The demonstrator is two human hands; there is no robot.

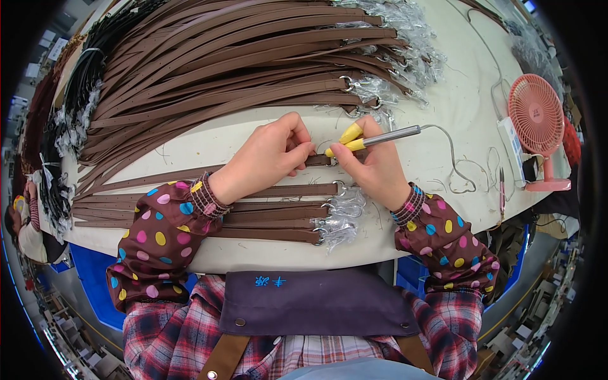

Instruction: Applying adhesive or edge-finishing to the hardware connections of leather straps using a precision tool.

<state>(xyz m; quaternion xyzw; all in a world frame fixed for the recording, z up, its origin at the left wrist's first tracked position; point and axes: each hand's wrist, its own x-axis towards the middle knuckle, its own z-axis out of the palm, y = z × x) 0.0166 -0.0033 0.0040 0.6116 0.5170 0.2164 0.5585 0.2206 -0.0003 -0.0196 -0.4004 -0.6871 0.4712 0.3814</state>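
Strap in hand: a brown leather-like strap [190, 174] lies flat across the white table [443, 101], its ringed end between the two hands.
Left hand [269, 158]: fingers curled and pressed together, pinching the strap end down near the metal ring.
Right hand [373, 168]: closed around a pen-shaped heated tool [380, 138] with a metal barrel, yellow guards on thumb and forefinger; its tip sits at the strap end.
Handling: the strap looks light, limp and long, likely to slide on the smooth table; best held just behind the ring. The tool tip is probably hot, so grip the barrel only.
Near pile: finished straps [278, 218] with plastic-wrapped hardware [342, 218] lie just below the hands.
In the way: the tool's grey cord [459, 171] loops right of the hand.
Far: a large heap of brown straps [221, 63]; a pink desk fan [538, 123] at the right edge.
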